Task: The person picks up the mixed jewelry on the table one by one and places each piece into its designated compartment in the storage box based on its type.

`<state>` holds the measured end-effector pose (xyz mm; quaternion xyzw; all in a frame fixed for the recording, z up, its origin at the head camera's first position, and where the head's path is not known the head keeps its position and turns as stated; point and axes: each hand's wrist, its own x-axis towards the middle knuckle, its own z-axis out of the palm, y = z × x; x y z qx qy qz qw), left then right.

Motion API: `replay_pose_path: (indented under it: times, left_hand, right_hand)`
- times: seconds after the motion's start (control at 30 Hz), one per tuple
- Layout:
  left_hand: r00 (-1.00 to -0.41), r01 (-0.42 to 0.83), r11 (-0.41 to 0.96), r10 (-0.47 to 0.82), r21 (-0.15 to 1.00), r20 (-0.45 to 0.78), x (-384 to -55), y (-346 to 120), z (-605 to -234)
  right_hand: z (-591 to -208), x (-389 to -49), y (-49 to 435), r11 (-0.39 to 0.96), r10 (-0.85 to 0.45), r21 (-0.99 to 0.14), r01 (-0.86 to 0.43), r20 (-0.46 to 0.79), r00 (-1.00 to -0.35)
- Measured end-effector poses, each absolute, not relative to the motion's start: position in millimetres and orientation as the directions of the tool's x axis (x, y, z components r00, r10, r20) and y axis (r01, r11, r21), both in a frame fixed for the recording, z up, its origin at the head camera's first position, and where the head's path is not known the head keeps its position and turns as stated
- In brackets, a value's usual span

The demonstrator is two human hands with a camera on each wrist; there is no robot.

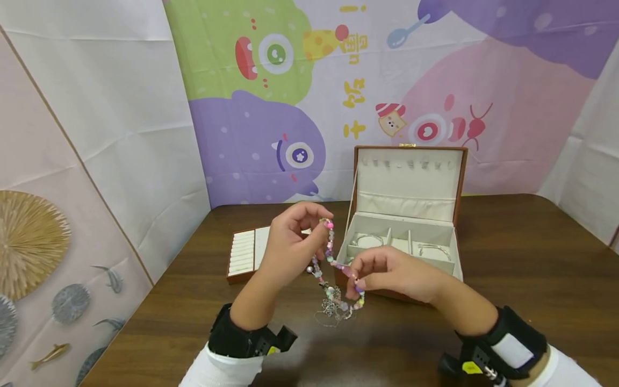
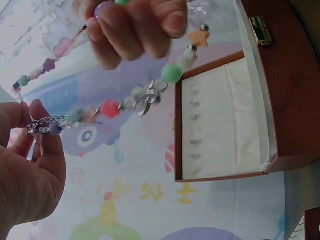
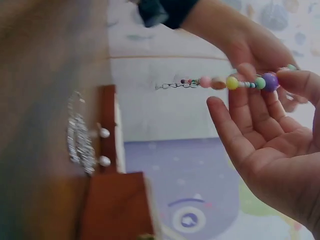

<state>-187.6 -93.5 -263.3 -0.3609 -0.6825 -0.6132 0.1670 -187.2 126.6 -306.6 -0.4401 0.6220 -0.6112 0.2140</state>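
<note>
A beaded necklace (image 1: 330, 236) in pastel colours hangs in a loop between both hands above the table. My left hand (image 1: 290, 244) pinches its upper end. In the left wrist view a short metal chain (image 2: 47, 122) shows at those fingers, and star and flower beads (image 2: 111, 108) run along the strand. Lower and to the right, my right hand (image 1: 398, 273) pinches the strand at a purple bead (image 3: 270, 82) between thumb and fingers. A small tail chain (image 3: 175, 86) dangles from the beads. Below lies a tangled heap of silver chains (image 1: 331, 305), partly behind the necklace.
Behind the right hand stands a brown jewelry box (image 1: 459, 185), lid raised, with bracelets (image 1: 434, 248) in its compartments. A shallow tray (image 1: 242, 278) with ring rolls (image 1: 243, 250) sits to the left, partly hidden by the left hand. Two pearl-like balls (image 3: 104, 132) are near it.
</note>
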Motion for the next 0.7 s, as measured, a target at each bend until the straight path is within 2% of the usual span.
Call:
replay_pose_path:
  times: [0.23, 0.53, 0.7]
  left_hand:
    - [-0.702, 0.68, 0.029, 0.317, 0.733, 0.638, -192.4, -96.0, -262.7]
    - [-0.69, 0.679, 0.031, 0.368, 0.733, 0.623, -182.4, -94.3, -260.0]
    - [-0.67, 0.695, 0.036, 0.396, 0.718, 0.629, -177.1, -90.7, -260.3]
  right_hand:
    - [-285.7, -188.4, 157.0, -0.14, -0.776, -0.926, -0.35, 0.322, -0.542]
    - [-281.5, -189.6, 159.5, 0.097, -0.801, -0.856, -0.508, 0.236, -0.55]
    - [-285.7, -190.0, 154.4, 0.173, -0.807, -0.801, -0.573, 0.218, -0.548]
